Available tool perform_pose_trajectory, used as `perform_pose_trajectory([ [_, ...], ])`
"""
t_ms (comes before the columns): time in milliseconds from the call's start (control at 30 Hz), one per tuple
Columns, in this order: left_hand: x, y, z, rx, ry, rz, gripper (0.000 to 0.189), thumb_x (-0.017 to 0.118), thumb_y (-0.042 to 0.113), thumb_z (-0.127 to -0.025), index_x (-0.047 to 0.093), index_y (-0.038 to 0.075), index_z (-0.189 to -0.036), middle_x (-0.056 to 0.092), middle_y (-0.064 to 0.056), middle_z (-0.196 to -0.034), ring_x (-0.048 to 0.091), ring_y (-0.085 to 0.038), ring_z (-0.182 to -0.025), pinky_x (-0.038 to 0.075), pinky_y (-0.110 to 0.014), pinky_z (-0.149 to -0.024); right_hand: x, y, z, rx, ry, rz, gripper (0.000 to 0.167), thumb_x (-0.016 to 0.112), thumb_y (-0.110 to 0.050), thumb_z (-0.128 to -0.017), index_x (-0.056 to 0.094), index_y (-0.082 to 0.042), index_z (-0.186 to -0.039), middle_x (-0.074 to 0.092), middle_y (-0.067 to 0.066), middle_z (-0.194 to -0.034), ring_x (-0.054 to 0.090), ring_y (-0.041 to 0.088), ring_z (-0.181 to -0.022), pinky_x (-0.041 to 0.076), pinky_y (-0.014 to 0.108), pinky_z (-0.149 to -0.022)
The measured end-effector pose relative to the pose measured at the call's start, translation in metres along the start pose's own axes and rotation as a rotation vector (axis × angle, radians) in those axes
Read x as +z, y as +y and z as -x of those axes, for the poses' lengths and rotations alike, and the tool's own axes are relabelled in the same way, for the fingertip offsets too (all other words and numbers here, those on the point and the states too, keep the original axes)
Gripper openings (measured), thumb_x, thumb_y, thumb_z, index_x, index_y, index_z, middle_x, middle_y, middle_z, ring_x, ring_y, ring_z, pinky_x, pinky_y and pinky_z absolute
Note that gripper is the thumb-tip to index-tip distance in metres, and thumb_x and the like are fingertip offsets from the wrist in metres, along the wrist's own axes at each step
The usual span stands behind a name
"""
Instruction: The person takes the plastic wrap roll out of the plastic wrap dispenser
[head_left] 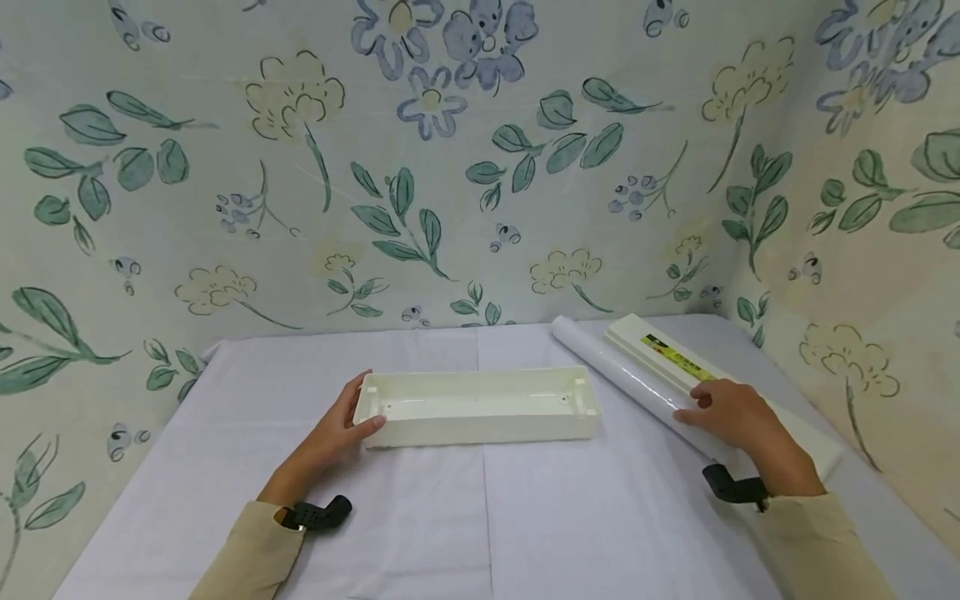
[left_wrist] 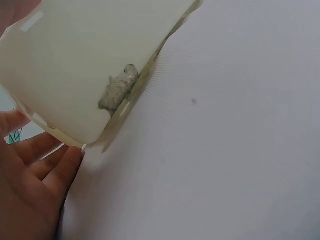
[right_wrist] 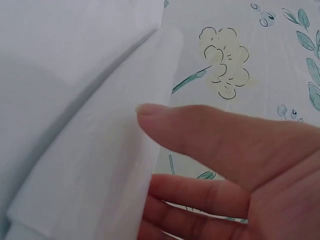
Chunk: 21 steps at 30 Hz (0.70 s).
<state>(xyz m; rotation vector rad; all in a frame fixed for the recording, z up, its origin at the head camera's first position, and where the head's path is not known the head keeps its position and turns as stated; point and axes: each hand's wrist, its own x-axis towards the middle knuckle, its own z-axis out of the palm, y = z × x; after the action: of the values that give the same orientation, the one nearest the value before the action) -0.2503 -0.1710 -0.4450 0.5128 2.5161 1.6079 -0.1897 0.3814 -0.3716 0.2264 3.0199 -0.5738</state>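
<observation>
In the head view my left hand (head_left: 347,421) holds the left end of a long, open white plastic box (head_left: 480,431), its thumb over the front rim. The left wrist view shows fingers at the corner of the box (left_wrist: 75,65), whose end wall has a grey patch low down. My right hand (head_left: 738,417) is at a white roll of glossy film (head_left: 622,367), fingers loosely bent. In the right wrist view the thumb overlaps the roll (right_wrist: 95,145) and the other fingers pass behind its edge. Beside the roll lies a long white lid (head_left: 630,331) with a yellow label.
A white cloth (head_left: 420,517) with a fold line covers the table. Close behind the table and along its right side stand floral-patterned walls (head_left: 450,208). Each wrist carries a black camera mount (head_left: 318,514). The roll and lid lie slanted at the right.
</observation>
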Motion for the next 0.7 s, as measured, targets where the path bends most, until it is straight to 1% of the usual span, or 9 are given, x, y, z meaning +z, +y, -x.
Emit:
perform_pose_trajectory([
  [167,-0.001,0.002,0.003,-0.004,0.005,-0.008,0.087,0.067,0.025,-0.09,0.011,0.015,-0.155,0.023,-0.021,-0.154,0.026,-0.042,-0.14,0.028,-0.058,-0.108,0.002,-0.004,0.001,-0.01,0.015,-0.007,0.06,0.077,-0.028,-0.08,0.056,0.012,-0.12,0.062,0.028,-0.108,0.056,0.038,-0.085,0.053,0.044,-0.065],
  [300,-0.002,0.005,0.004,-0.008,0.007,-0.017,0.087,0.069,0.025,-0.089,0.012,0.015,-0.155,0.022,-0.022,-0.155,0.026,-0.042,-0.14,0.029,-0.055,-0.108,0.002,-0.006,0.002,-0.034,0.032,-0.012,0.056,0.075,-0.027,-0.082,0.057,0.012,-0.119,0.063,0.027,-0.105,0.057,0.037,-0.085,0.053,0.044,-0.065],
  [467,-0.005,0.011,0.003,-0.028,0.025,-0.085,0.081,0.064,0.03,-0.092,0.014,0.018,-0.155,0.022,-0.022,-0.155,0.023,-0.044,-0.141,0.024,-0.059,-0.108,0.002,-0.008,0.0,-0.066,0.061,-0.021,0.053,0.072,-0.028,-0.084,0.059,0.01,-0.118,0.064,0.025,-0.104,0.058,0.037,-0.086,0.054,0.046,-0.067],
  [567,-0.007,0.012,0.001,-0.027,0.034,-0.099,0.077,0.061,0.032,-0.094,0.015,0.019,-0.155,0.024,-0.021,-0.155,0.025,-0.044,-0.14,0.024,-0.062,-0.108,0.002,-0.01,-0.001,-0.082,0.078,-0.028,0.052,0.071,-0.029,-0.086,0.059,0.01,-0.117,0.064,0.025,-0.104,0.059,0.037,-0.087,0.053,0.047,-0.069],
  [700,-0.007,0.012,-0.003,-0.028,0.048,-0.103,0.076,0.061,0.034,-0.094,0.017,0.021,-0.154,0.026,-0.018,-0.155,0.027,-0.042,-0.14,0.027,-0.061,-0.108,0.003,-0.013,-0.002,-0.095,0.1,-0.032,0.051,0.071,-0.03,-0.087,0.06,0.01,-0.117,0.064,0.024,-0.103,0.059,0.036,-0.087,0.053,0.046,-0.069],
])
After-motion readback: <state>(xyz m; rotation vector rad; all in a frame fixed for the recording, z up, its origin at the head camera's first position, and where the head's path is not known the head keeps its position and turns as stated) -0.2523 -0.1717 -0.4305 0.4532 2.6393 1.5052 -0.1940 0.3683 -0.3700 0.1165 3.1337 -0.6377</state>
